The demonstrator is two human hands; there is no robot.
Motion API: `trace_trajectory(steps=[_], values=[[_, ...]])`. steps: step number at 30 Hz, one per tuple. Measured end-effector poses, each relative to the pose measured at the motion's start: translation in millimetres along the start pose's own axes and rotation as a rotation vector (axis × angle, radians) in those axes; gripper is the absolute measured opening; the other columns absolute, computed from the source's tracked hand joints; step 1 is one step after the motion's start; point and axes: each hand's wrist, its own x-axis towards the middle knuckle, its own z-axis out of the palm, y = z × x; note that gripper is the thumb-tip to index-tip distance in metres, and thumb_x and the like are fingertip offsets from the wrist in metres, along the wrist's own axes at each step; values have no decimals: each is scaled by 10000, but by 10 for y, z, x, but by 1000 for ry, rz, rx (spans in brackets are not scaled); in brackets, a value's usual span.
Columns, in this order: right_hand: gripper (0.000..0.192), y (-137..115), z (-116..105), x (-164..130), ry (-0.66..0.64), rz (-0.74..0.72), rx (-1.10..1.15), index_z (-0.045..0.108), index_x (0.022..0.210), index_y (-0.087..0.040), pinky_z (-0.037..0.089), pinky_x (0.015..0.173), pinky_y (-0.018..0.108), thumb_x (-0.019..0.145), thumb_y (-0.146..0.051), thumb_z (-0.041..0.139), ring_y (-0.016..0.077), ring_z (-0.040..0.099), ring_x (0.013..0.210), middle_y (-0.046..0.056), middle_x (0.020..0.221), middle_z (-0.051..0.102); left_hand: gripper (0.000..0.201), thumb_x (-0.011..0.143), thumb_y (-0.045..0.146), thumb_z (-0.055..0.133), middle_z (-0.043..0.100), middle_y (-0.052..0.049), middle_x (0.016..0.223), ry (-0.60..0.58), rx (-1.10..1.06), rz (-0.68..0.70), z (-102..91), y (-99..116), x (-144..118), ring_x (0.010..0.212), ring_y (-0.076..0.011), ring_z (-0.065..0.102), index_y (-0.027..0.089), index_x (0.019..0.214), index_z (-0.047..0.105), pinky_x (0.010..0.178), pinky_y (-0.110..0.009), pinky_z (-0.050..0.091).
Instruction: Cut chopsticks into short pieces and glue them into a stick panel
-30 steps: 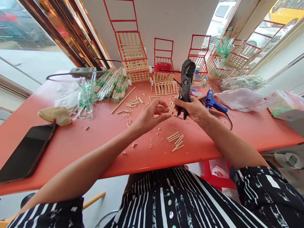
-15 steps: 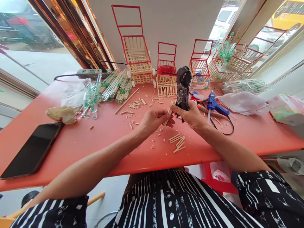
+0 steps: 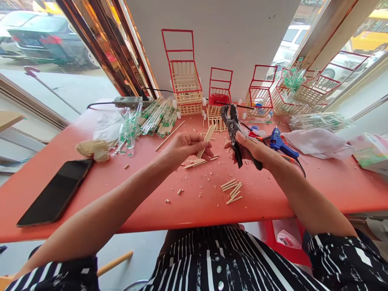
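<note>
The left hand (image 3: 182,148) pinches a bundle of pale, thin wooden sticks (image 3: 206,139). At its three o'clock, the right hand (image 3: 253,148) grips black metal cutters (image 3: 233,127) above the smooth red table (image 3: 136,190).

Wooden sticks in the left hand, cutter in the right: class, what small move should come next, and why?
Probably bring the wooden sticks across so their tips sit between the cutter's blades. The left hand holds the bundle upright, apart from the cutter gripped in the right hand, and short cut pieces already lie on the red table.
</note>
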Motion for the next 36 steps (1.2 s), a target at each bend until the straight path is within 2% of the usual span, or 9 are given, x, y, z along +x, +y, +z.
trace_trajectory(steps=[5,10,14,17,21,36], values=[[828,22,-47,-15,-60,96,-190,768,987,-147,621,625,281,775,-932,612,200,735,709,103,801,755,491,741,560,923,819,-138,822,-4,-49,-8,-38,-82,-45,691,-207,779,109,864,769,763,-343,660],[924,0,-11,-35,-118,85,-328,793,1092,-129,617,669,269,763,-964,572,210,762,782,125,853,794,499,721,557,943,814,-125,789,-27,-109,-44,-55,-128,-38,669,-201,774,113,862,763,723,-318,648],[881,-61,33,-74,-121,55,-404,800,1066,-140,601,625,278,799,-947,564,221,756,779,128,860,793,487,724,543,950,828,-130,824,-70,-131,-82,-65,-164,-30,651,-181,771,117,872,763,683,-270,624],[841,-80,55,-94,-106,26,-463,799,1039,-152,575,585,270,824,-929,561,207,734,736,110,821,781,460,744,523,943,830,-132,827,-99,-130,-94,-56,-179,-32,640,-184,770,119,874,763,681,-277,626],[864,-59,56,-88,-86,-6,-536,793,1004,-163,548,558,263,821,-958,511,179,686,655,89,759,752,486,710,535,961,823,-135,798,-98,-126,-101,-40,-172,-45,616,-185,762,115,853,764,645,-268,617],[876,-75,40,-74,-94,-73,-790,773,997,-165,471,536,251,914,-929,354,171,680,636,78,758,734,427,699,488,967,816,-117,765,-82,-94,-141,-73,-147,-67,608,-192,760,130,833,777,610,-268,614]])
